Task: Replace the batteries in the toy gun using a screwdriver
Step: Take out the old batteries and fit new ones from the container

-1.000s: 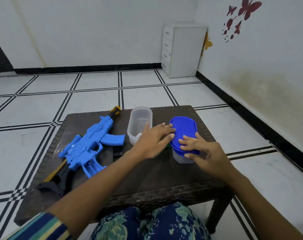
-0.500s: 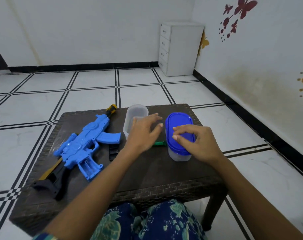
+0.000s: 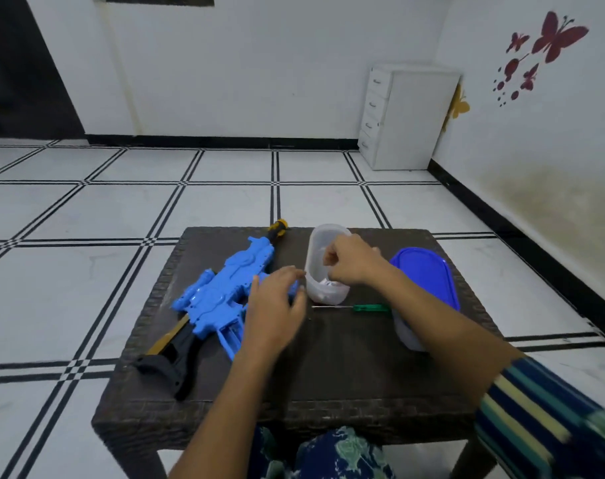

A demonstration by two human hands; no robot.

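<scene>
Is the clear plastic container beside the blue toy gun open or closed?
Open: the clear plastic container has no lid, and the right hand reaches into it.

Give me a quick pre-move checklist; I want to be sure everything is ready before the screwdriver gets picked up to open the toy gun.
1. Screwdriver reachable: ok, it lies flat on the table between the clear tub and the blue-lidded container, nothing on it.
2. Toy gun steady: ok, it lies on its side on the table.
3. Left hand free: ok, open, hovering by the gun's grip.
4. Right hand free: cannot tell, its fingers are curled inside the clear tub.
5. New batteries ready: cannot tell, the tub's contents are blurred.
6. Battery cover screw located: cannot tell, not visible from here.
</scene>
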